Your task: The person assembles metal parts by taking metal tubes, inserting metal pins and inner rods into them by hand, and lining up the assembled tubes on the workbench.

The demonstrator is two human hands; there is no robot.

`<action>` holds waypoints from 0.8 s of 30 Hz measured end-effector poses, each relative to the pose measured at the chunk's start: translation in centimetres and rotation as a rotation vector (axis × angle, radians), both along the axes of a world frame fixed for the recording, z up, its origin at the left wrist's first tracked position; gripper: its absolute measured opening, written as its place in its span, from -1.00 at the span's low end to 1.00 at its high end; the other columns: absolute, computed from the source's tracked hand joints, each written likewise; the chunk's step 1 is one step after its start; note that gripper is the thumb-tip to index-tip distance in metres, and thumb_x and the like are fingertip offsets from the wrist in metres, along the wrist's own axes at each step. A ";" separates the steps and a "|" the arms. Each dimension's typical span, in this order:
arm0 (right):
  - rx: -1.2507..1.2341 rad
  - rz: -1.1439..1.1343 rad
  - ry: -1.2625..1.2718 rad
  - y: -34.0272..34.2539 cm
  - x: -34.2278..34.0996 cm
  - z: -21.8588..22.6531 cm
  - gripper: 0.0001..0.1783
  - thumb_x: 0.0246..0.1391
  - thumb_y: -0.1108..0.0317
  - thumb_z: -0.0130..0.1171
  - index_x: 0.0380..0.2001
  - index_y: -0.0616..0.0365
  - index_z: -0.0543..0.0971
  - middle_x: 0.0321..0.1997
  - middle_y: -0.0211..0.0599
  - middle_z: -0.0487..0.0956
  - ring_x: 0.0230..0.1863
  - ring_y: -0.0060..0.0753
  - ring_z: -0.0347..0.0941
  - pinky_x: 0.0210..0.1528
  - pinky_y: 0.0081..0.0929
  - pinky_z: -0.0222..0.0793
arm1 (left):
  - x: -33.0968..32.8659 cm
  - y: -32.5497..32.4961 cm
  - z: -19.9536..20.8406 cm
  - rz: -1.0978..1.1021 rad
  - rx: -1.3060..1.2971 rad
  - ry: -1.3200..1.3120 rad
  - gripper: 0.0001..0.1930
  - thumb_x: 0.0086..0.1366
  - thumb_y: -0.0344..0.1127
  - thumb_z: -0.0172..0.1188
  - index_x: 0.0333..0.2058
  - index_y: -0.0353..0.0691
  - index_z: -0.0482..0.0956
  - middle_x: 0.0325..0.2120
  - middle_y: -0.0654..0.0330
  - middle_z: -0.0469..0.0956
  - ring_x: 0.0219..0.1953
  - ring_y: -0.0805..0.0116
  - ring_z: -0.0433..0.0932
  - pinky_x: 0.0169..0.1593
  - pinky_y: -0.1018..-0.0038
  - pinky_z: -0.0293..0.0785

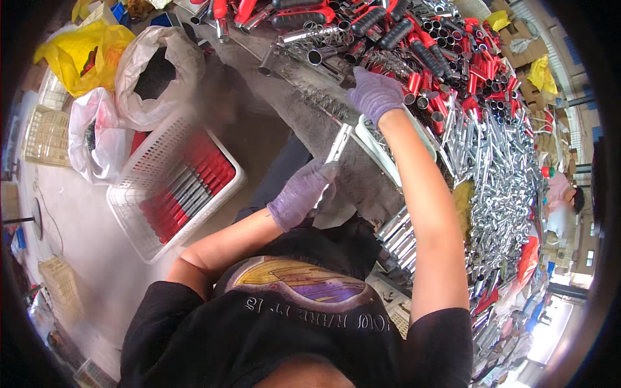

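Note:
My left hand [301, 194], in a purple-grey glove, is closed around a silver metal channel piece [338, 143] that points up and away from me. My right hand [375, 96], gloved alike, reaches out to the near edge of a heap of red-and-black handles [394, 32], metal tubes and wire springs. Its fingers curve down out of sight, so whether they hold anything cannot be told. Beneath my right forearm sits a pale green-white tray [378, 152], partly covered. Coil springs [323, 103] lie on the bench just left of that hand.
To the left, a white perforated basket [240, 178] holds rows of red-and-silver tools. Behind it stand white sacks [139, 110] and a yellow bag [81, 55]. On the right spreads a big heap of small silver metal parts [498, 194]. Silver tubes [398, 239] lie near my right elbow.

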State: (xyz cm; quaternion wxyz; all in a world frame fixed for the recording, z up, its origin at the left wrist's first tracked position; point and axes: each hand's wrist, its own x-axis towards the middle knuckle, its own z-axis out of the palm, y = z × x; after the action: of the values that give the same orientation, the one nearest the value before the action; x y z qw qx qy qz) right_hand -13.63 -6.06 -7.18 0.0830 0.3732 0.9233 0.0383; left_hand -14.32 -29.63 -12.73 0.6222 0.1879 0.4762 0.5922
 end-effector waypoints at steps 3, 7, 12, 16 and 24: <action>0.034 -0.050 0.109 -0.1 0.7 0.3 -0.64 -0.01 0.14 0.03 -0.19 0.11 0.53 -0.20 -0.04 0.59 -0.11 -0.03 0.52 -0.09 -0.14 0.38 | -0.7 -0.5 -0.2 0.030 0.041 0.059 -0.51 0.28 0.24 -0.08 -0.24 -0.11 0.34 -0.72 0.34 0.32 -0.79 0.62 0.18 -0.74 0.68 0.05; -0.422 0.085 0.837 1.3 6.2 2.2 -0.70 0.12 0.18 -0.03 -0.31 0.17 0.56 -0.35 -0.18 0.59 -0.29 -0.28 0.52 -0.19 -0.35 0.38 | -1.1 -1.1 -1.4 0.082 0.150 0.108 -0.45 0.25 0.32 -0.13 -0.27 -0.12 0.33 -0.73 0.32 0.31 -0.80 0.64 0.16 -0.74 0.69 0.03; -0.661 0.341 0.658 -0.5 7.8 4.6 -0.65 0.19 0.14 0.00 -0.37 0.24 0.58 -0.47 -0.28 0.54 -0.43 -0.42 0.44 -0.27 -0.48 0.37 | -1.6 -0.9 -0.3 -0.049 0.081 0.144 -0.48 0.26 0.27 -0.08 -0.18 -0.12 0.35 -0.65 0.32 0.37 -0.75 0.64 0.24 -0.70 0.72 0.13; -0.637 0.245 0.566 -2.1 6.7 3.1 -0.61 0.12 0.08 0.09 -0.27 0.24 0.57 -0.41 -0.08 0.54 -0.37 -0.15 0.48 -0.24 -0.36 0.39 | -0.9 -0.6 -0.7 -0.058 0.155 0.043 -0.50 0.27 0.19 0.01 -0.08 -0.13 0.33 -0.60 0.32 0.39 -0.69 0.64 0.28 -0.64 0.71 0.18; -0.862 0.159 -0.151 -6.1 2.3 5.4 -0.82 0.15 0.29 -0.05 -0.31 0.10 0.52 -0.37 -0.29 0.54 -0.35 -0.36 0.47 -0.35 -0.46 0.38 | -2.3 -1.5 -0.5 -0.017 0.139 0.150 -0.48 0.32 -0.03 0.02 0.15 -0.18 0.23 -0.54 0.35 0.37 -0.56 0.66 0.30 -0.51 0.68 0.26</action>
State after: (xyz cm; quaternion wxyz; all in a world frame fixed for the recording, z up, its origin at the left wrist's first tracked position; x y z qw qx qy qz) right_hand -11.33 -12.19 -1.83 0.2952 0.2282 0.8720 -0.3168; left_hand -16.60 -31.15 -13.20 0.5752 0.2785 0.4774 0.6030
